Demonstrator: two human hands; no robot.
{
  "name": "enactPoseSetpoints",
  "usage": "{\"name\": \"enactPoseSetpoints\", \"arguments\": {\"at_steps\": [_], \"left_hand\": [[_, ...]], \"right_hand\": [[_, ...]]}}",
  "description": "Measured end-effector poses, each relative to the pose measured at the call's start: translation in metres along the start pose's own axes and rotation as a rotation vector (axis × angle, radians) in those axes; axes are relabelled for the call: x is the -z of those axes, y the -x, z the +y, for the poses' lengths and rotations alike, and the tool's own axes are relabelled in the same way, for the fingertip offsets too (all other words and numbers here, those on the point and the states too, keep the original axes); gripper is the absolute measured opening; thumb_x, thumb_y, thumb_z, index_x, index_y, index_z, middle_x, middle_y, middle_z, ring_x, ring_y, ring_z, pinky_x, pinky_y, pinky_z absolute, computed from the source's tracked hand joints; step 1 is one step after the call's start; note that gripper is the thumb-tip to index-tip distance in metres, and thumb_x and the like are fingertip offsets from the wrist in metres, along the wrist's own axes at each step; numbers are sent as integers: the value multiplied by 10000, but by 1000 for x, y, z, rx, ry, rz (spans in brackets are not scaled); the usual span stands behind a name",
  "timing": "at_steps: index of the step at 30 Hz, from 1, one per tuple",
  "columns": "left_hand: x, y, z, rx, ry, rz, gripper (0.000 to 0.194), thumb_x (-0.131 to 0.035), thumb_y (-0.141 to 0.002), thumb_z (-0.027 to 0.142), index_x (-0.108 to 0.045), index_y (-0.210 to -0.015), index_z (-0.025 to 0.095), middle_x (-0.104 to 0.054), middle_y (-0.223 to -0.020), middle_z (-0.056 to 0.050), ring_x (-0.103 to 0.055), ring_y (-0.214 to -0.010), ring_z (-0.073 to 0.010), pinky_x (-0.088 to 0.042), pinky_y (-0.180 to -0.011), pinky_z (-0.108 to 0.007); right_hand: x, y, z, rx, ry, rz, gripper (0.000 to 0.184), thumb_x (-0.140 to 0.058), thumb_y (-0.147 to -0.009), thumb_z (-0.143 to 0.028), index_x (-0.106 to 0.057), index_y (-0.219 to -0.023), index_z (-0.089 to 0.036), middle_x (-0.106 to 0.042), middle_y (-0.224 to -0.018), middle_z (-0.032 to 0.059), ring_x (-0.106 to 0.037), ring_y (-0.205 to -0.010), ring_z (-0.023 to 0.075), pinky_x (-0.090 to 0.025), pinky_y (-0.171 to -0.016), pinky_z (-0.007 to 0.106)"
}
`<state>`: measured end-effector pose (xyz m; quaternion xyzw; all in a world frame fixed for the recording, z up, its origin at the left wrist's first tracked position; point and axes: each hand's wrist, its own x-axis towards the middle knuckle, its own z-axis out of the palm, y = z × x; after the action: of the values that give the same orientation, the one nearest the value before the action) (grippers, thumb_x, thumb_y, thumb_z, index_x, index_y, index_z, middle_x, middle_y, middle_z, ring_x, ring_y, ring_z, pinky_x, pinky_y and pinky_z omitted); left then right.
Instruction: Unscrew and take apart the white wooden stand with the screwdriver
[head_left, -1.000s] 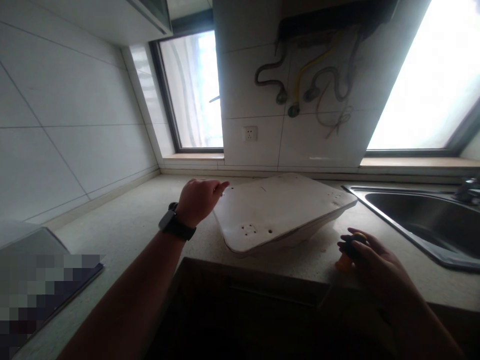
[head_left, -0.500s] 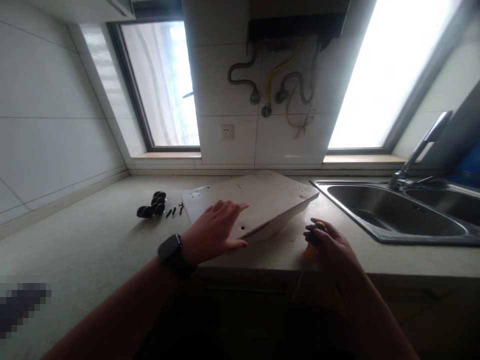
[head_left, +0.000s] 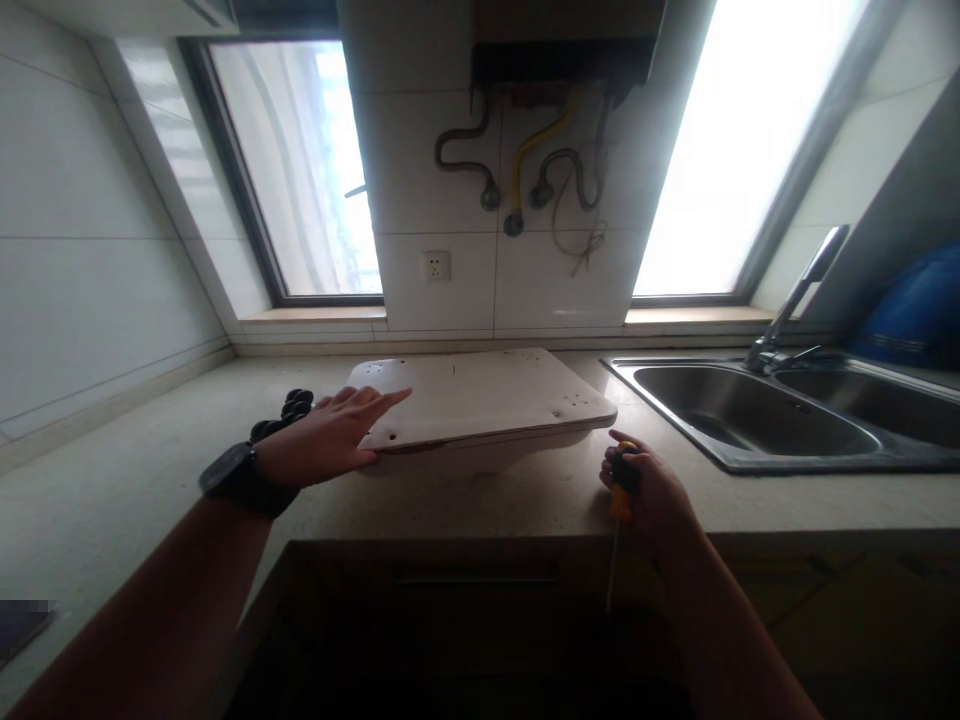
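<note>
A pale board (head_left: 480, 400) with rounded corners and small holes near its corners sits raised above the countertop; what supports it is mostly hidden. My left hand (head_left: 330, 435) is at the board's left end, fingers stretched and thumb by the front left corner. Just behind that hand are black casters (head_left: 297, 403), partly covered by it. My right hand (head_left: 652, 490) grips a screwdriver (head_left: 621, 500) with an orange and black handle, its shaft pointing down past the counter's front edge. That hand is to the right of the board, apart from it.
To the right, a double steel sink (head_left: 750, 410) with a faucet (head_left: 795, 300) is set into the countertop (head_left: 465, 515). A blue object (head_left: 915, 310) stands behind it. Pipes (head_left: 517, 165) hang on the tiled wall above a socket (head_left: 436, 266). A blurred dark item (head_left: 22, 630) lies lower left.
The board has turned so its front edge runs more nearly parallel to the counter. My left hand has moved left with its corner. The loose screws are now hidden, and the camera view has shifted right.
</note>
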<state>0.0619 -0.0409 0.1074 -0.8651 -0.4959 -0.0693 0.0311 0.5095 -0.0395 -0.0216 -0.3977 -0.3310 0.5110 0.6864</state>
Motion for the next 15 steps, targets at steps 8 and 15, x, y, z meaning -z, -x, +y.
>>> {"name": "enactPoseSetpoints", "arguments": {"at_steps": [8,15], "left_hand": [[-13,-15,34,-175,-11,205,630,-665,-967,467,-469,-1534,278,-607,-1350,-108,-547,-1251,-300,-438,-1104,-464],[-49,-29,63,-235,-18,273,597,-680,-970,389,-473,-1520,288,-583,-1475,-114,-539,-1351,-304,-442,-1129,-487]], "right_hand": [[-4,-6,-5,-112,-48,88,448,-758,-715,-291,-642,-1138,-198,-703,-873,36,-555,-579,110,-498,-484,210],[-21,-15,-12,-221,-48,2,294,-750,-802,-363,-603,-1013,-220,-705,-906,40,-514,-527,90,-459,-422,198]]}}
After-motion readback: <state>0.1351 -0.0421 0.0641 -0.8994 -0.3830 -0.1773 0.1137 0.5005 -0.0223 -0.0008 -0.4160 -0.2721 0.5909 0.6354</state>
